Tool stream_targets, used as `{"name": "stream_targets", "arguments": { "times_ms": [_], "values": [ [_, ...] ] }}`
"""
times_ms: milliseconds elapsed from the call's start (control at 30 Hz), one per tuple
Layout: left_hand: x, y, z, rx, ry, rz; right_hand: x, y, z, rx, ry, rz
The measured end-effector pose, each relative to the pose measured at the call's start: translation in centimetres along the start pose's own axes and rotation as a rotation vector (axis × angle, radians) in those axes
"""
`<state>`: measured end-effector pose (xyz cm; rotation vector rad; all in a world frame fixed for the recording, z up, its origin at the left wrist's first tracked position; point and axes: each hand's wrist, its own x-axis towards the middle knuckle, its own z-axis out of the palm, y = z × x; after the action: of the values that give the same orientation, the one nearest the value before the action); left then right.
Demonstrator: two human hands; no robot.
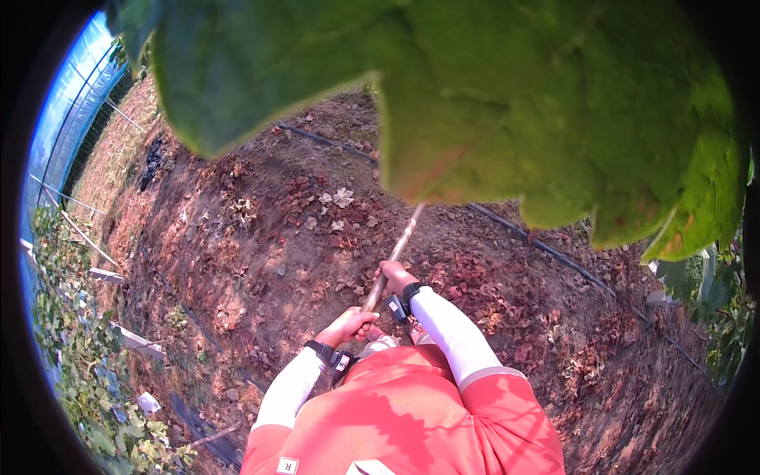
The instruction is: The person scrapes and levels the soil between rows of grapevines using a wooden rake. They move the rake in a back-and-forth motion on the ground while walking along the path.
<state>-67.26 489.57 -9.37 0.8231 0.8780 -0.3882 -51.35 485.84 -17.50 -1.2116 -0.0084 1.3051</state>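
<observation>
Both of my hands grip a long wooden pole (402, 241) that slants up and to the right from my waist. My left hand (348, 327) is closed around its lower part, close to my body. Farther along, my right hand (394, 276) wraps the same shaft. The far end of the pole is hidden behind a large green leaf (475, 107) hanging close to the camera. Dry soil strewn with dead leaves (341, 198) lies under the pole.
Dark irrigation hoses (552, 252) run along the ground on both sides. Leafy vines (89, 344) grow at the left, with pale posts (139, 343) among them. More foliage (727, 309) hangs at the right rim. Blue plastic sheeting (71, 107) stands at the upper left.
</observation>
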Motion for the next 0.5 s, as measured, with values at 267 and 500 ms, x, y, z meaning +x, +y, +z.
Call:
{"name": "stream_targets", "arguments": {
  "times_ms": [267, 500],
  "values": [
    [-1.5, -2.7, -1.5, -0.305, -0.078, -0.116, 2.3, 3.2, 1.6, -0.048, 0.042, 0.434],
    [-1.8, -3.8, -1.0, -0.256, -0.036, -0.008, 1.0, 3.0, 1.4, -0.255, -0.044, 0.080]
  ]
}}
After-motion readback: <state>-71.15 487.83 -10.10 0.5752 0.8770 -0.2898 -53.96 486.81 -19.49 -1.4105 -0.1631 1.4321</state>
